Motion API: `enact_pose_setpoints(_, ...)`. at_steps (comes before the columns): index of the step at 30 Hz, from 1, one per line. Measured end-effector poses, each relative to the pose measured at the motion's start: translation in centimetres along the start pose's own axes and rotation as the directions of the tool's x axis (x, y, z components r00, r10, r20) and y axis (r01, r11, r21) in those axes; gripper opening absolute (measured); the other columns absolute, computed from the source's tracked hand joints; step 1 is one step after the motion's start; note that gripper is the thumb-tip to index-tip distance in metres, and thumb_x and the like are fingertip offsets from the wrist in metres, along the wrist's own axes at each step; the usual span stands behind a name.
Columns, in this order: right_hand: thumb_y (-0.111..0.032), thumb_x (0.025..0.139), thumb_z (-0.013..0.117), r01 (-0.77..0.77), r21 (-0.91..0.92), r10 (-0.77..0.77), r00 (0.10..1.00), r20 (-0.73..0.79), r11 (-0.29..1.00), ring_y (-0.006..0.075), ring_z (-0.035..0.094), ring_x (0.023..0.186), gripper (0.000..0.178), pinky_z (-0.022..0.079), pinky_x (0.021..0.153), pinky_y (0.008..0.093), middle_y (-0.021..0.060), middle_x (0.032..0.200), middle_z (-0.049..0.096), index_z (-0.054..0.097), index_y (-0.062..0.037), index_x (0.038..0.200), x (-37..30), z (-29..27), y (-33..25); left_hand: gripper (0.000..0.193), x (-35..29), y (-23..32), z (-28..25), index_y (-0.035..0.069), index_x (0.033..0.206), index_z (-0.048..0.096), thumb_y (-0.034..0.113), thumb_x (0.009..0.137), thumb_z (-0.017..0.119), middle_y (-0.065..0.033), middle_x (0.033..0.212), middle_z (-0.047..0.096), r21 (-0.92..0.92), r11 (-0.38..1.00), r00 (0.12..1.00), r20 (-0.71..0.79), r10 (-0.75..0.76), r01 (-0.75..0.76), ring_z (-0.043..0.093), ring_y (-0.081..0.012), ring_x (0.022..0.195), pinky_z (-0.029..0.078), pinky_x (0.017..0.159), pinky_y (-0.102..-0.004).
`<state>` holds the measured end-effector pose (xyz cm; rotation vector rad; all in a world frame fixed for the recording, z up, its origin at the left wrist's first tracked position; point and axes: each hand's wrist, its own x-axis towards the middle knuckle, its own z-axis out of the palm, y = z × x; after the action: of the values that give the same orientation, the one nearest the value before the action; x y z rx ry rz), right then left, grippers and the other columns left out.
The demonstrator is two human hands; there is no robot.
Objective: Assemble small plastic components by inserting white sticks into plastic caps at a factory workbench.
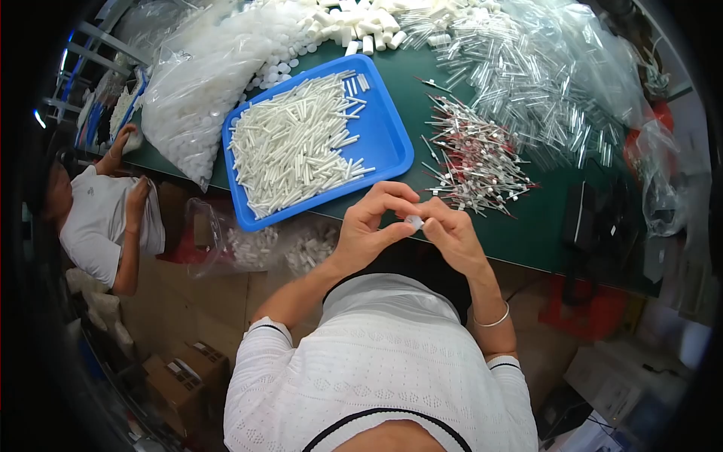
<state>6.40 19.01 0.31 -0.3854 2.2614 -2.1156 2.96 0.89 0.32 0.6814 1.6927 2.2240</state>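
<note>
My left hand (369,226) and my right hand (450,232) meet in front of my chest, at the near edge of the green table (520,226). Together their fingertips pinch one small white plastic piece (413,221). Just beyond my left hand lies a blue tray (388,139) heaped with thin white tubes (294,143). Beyond my right hand lies a loose pile of thin sticks with red and white parts (474,158).
Clear bags of white caps (199,90) lie at the far left, and clear tubes (527,68) in plastic spread over the far right. Another person in a white shirt (105,218) sits at the left. Cardboard boxes (184,373) stand on the floor, and a dark object (584,215) lies at the right.
</note>
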Motion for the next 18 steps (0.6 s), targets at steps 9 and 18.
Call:
enact_pose_setpoints(9, -0.007, 0.09, 0.063, -0.253, 0.429, 0.221, 0.967, 0.123, 0.867, 0.0046, 0.053, 0.073, 0.026, 0.043, 0.065, 0.0191, 0.0048, 0.095, 0.066, 0.059, 0.0024, 0.114, -0.5, -1.0, -1.8, 0.01, 12.5, 0.0, -11.1, 0.005, 0.085, 0.07, 0.006, 0.076, 0.067, -0.0104, 0.084, 0.065, 0.951, 0.216, 0.953, 0.163, 0.256, -0.221, 0.06, -0.0248, 0.085, 0.049, 0.076, -0.0366)
enact_pose_setpoints(18, -0.009, 0.094, 0.057, -0.019, 0.45, 0.163, 0.945, -0.283, 0.893, 0.0161, 0.063, 0.097, 0.019, 0.05, 0.082, 0.0268, 0.0124, 0.101, 0.067, 0.055, 0.001, 0.111, -0.5, -1.4, -1.1, 0.008, 14.0, -0.1, -10.4, 0.003, 0.08, 0.065, 0.009, 0.077, 0.068, -0.0098, 0.081, 0.063, 0.936, 0.236, 0.958, 0.223, 0.183, -0.263, 0.059, -0.0233, 0.08, 0.049, 0.07, -0.0341)
